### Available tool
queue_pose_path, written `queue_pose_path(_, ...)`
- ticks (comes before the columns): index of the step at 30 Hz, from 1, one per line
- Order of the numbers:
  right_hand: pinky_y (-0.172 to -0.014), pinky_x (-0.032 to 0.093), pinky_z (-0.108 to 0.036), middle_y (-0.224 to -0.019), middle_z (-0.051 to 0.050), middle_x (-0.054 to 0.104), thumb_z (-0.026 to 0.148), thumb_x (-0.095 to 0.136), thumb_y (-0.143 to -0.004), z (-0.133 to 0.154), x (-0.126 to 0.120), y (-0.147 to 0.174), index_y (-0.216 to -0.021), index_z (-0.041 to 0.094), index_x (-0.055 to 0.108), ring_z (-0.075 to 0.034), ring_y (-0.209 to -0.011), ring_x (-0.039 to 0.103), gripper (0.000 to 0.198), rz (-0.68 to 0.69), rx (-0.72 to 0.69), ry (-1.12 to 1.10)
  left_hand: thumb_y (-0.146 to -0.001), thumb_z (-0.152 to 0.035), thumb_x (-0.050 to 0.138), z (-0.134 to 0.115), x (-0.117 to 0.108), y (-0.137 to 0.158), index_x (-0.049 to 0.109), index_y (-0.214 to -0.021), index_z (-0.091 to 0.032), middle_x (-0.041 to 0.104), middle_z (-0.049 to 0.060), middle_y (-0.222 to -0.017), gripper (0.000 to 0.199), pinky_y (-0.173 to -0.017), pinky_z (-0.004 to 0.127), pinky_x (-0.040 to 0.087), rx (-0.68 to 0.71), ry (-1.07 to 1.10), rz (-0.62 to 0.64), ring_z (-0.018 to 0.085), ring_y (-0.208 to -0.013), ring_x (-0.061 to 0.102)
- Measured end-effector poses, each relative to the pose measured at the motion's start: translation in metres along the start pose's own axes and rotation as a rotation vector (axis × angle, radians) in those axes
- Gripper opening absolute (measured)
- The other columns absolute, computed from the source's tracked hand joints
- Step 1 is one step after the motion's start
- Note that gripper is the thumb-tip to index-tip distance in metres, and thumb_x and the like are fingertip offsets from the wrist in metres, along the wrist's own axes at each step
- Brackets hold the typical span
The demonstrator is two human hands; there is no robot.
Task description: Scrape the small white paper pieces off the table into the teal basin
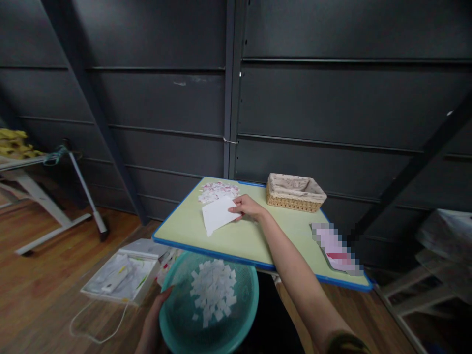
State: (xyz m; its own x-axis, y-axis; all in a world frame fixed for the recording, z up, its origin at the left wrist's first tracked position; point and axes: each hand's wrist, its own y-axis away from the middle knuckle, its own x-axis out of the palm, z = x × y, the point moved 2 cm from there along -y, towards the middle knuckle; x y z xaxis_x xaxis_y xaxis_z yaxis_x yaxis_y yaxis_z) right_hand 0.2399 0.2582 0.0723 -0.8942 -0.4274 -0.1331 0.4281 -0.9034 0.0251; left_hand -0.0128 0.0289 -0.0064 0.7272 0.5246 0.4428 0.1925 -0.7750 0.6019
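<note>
My right hand (248,207) pinches the right side of a white sheet of card or paper (218,214) over the yellow-green table (180,227). Behind the sheet lies a heap of small white and pinkish scraps (218,190), partly covered by it. At the table's front edge, my left hand (157,309) grips the left rim of a teal plastic basin (251,307); some of its fingers are hidden. Many small white paper pieces (213,290) lie inside the basin, which tilts towards me.
A lined wicker basket (295,200) stands at the table's back right. A blurred-out flat item (337,250) lies at the right edge. On the floor at left sits an open white box (120,275) with a cord. A dark panelled wall (177,103) rises behind.
</note>
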Motion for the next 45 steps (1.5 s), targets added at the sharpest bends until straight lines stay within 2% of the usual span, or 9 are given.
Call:
queue_pose_path(6,-0.050,0.056,-0.024,-0.063,-0.003,0.067,0.035,0.086,-0.053,0.001,0.003,0.034,-0.071,0.009,0.068,-0.014,-0.055,0.063,0.037,0.064,0.030,-0.019,-0.074,-0.015,0.065,0.004,0.006,0.003,0.069,-0.103,-0.010,0.073,0.005,-0.053,0.030,-0.071,0.048,0.060,-0.009,-0.066,-0.013,0.032,-0.067,0.074)
queue_pose_path(13,-0.048,0.055,-0.024,-0.065,-0.005,0.069,0.035,0.086,-0.050,0.011,0.005,0.052,-0.073,0.008,0.072,-0.015,-0.055,0.063,0.038,0.107,0.053,-0.035,-0.073,-0.010,0.063,0.003,0.013,0.012,0.064,-0.080,-0.015,0.070,0.000,-0.049,0.009,-0.069,0.041,0.061,0.054,-0.007,0.031,0.024,-0.053,0.071)
queue_pose_path(16,-0.046,0.054,-0.023,-0.065,-0.005,0.068,0.033,0.085,-0.050,0.014,-0.001,0.050,-0.073,0.009,0.072,-0.014,-0.055,0.062,0.036,-0.014,0.025,-0.085,-0.073,-0.009,0.062,0.002,0.015,0.014,0.064,-0.083,-0.014,0.069,0.000,-0.048,0.012,-0.069,0.041,0.061,0.056,-0.008,0.038,0.025,-0.055,0.071)
queue_pose_path(19,-0.046,0.053,-0.023,-0.069,-0.005,0.069,0.031,0.083,-0.053,0.013,-0.013,0.047,-0.074,0.012,0.070,-0.014,-0.058,0.061,0.031,-0.252,-0.018,-0.167,-0.075,-0.011,0.061,0.004,0.014,0.012,0.064,-0.092,-0.012,0.069,0.001,-0.049,0.018,-0.067,0.042,0.061,0.053,-0.043,0.026,0.026,-0.054,0.071)
queue_pose_path(23,-0.056,0.055,-0.027,-0.080,-0.004,0.070,0.038,0.078,-0.058,0.009,-0.032,0.043,-0.079,0.018,0.066,-0.018,-0.072,0.063,0.032,-0.598,-0.134,-0.265,-0.076,-0.014,0.062,0.006,0.012,0.008,0.062,-0.104,-0.007,0.075,0.005,-0.057,0.029,-0.066,0.043,0.060,0.041,-0.079,0.018,0.026,-0.051,0.070)
queue_pose_path(26,-0.063,0.053,-0.030,-0.081,-0.004,0.068,0.047,0.075,-0.058,0.005,-0.041,0.038,-0.080,0.019,0.062,-0.019,-0.076,0.061,0.038,-0.745,-0.191,-0.244,-0.078,-0.015,0.061,0.006,0.012,0.007,0.060,-0.115,-0.005,0.076,0.006,-0.060,0.039,-0.065,0.043,0.061,0.039,-0.102,-0.002,0.026,-0.049,0.070)
queue_pose_path(34,-0.065,0.040,-0.027,-0.075,-0.003,0.066,0.062,0.067,-0.055,0.013,-0.042,0.052,-0.078,0.018,0.060,-0.017,-0.073,0.055,0.050,-0.796,-0.248,-0.083,-0.073,-0.015,0.067,0.007,0.008,0.001,0.056,-0.125,-0.002,0.077,0.008,-0.061,0.054,-0.072,0.045,0.061,0.011,-0.034,0.059,0.033,-0.074,0.075)
queue_pose_path(39,-0.065,0.039,-0.027,-0.080,-0.005,0.070,0.056,0.073,-0.052,0.018,-0.073,0.118,-0.077,0.018,0.064,-0.018,-0.072,0.056,0.047,-0.886,-0.145,-0.067,-0.071,-0.015,0.068,0.009,0.003,-0.004,0.056,-0.126,-0.002,0.077,0.009,-0.063,0.058,-0.069,0.044,0.061,0.020,-0.073,0.047,0.035,-0.078,0.075)
queue_pose_path(45,-0.061,0.038,-0.027,-0.078,-0.007,0.071,0.049,0.078,-0.047,0.005,-0.115,0.185,-0.074,0.017,0.067,-0.019,-0.067,0.058,0.043,-0.992,0.038,-0.014,-0.073,-0.012,0.065,0.013,0.005,-0.006,0.056,-0.128,-0.006,0.074,0.003,-0.054,0.056,-0.070,0.043,0.061,0.009,-0.064,0.031,0.030,-0.065,0.074)
